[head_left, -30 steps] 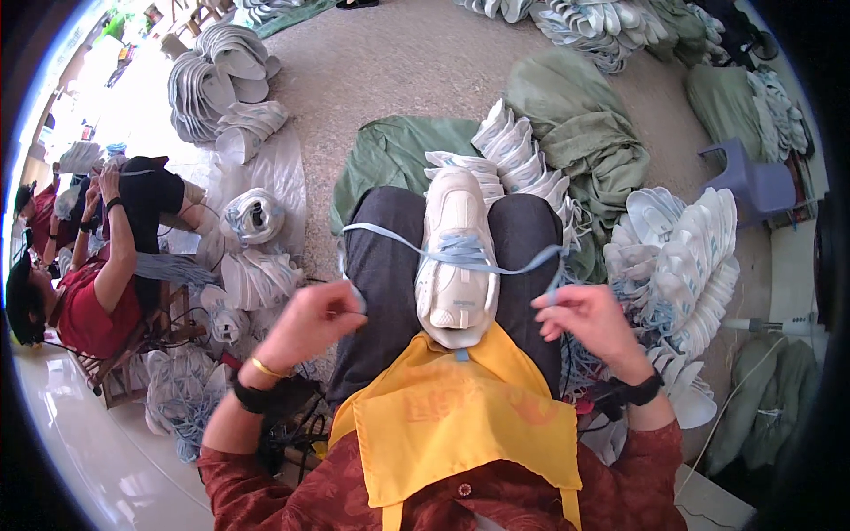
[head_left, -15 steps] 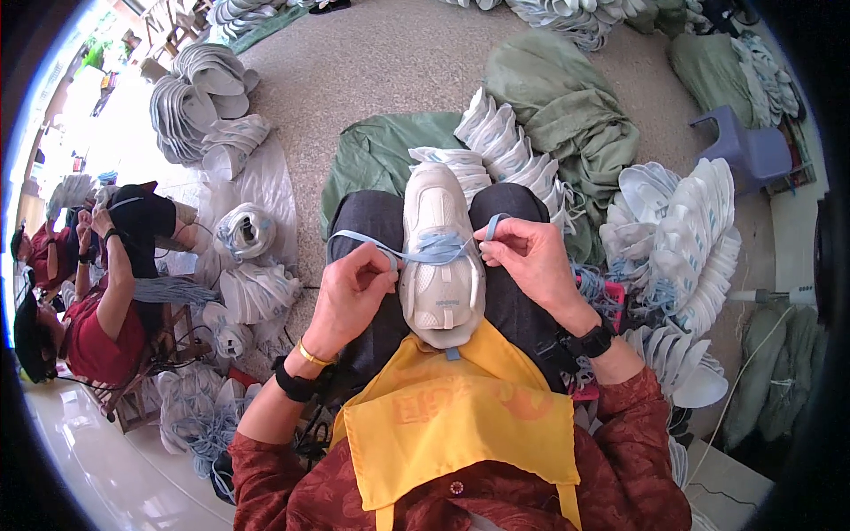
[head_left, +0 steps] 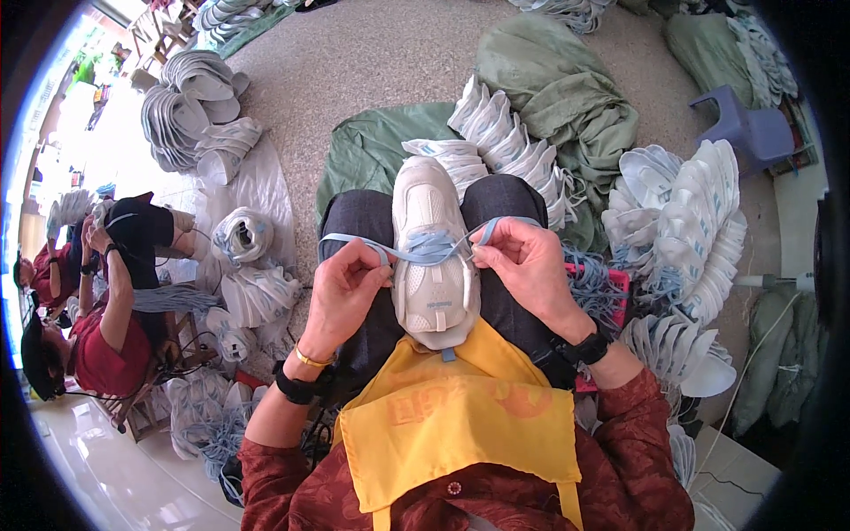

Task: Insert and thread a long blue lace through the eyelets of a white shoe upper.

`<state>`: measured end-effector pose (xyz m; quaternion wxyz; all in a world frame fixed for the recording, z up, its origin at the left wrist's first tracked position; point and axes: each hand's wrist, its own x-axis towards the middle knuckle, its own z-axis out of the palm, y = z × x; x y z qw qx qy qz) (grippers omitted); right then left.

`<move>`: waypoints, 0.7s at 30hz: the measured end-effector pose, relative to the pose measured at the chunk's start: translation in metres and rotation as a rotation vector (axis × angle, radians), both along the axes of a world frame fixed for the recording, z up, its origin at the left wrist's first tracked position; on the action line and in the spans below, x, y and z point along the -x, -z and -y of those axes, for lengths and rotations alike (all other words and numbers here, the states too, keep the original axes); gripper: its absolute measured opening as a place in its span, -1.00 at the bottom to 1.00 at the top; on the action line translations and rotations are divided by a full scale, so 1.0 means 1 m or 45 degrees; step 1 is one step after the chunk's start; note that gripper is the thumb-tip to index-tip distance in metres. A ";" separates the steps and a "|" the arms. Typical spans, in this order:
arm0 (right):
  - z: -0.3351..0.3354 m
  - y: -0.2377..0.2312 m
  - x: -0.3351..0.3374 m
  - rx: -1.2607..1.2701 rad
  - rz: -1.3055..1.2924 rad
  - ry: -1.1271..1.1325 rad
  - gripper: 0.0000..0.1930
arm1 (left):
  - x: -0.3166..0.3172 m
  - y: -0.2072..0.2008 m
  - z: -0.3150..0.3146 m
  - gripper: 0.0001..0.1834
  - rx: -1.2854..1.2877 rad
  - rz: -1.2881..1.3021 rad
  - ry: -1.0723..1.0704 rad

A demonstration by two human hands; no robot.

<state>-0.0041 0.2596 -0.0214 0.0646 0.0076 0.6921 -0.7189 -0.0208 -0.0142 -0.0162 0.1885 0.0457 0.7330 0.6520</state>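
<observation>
A whitish shoe upper rests lengthwise between my knees, its toe pointing away from me. Light blue shoelace crosses its middle in several rows. My left hand is closed in a pinch on one lace end at the upper's left side, and a loop of that lace stands out over the knee. On the other side my right hand pinches the other lace end, which curls over its fingers. A yellow apron covers my lap, under the near end of the upper.
Stacked white uppers lie at the right, beside a pink basket of blue laces. Green sacks and more uppers lie ahead. A purple stool stands far right. At the left sits a co-worker in a red shirt.
Both hands still pinch the lace ends. The lace at the right now stretches further out over the right hand. The view has shifted slightly.
</observation>
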 end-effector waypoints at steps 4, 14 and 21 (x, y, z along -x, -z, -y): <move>0.003 0.002 0.001 -0.091 -0.084 0.038 -0.91 | -0.001 0.001 -0.002 -0.92 -0.009 -0.006 -0.011; 0.006 -0.004 0.000 -0.296 -0.197 0.029 -0.90 | -0.003 0.006 -0.003 -0.90 -0.054 -0.043 -0.061; 0.011 0.001 0.000 -0.272 -0.185 0.074 -0.91 | -0.004 0.004 -0.005 -0.89 -0.063 -0.030 -0.084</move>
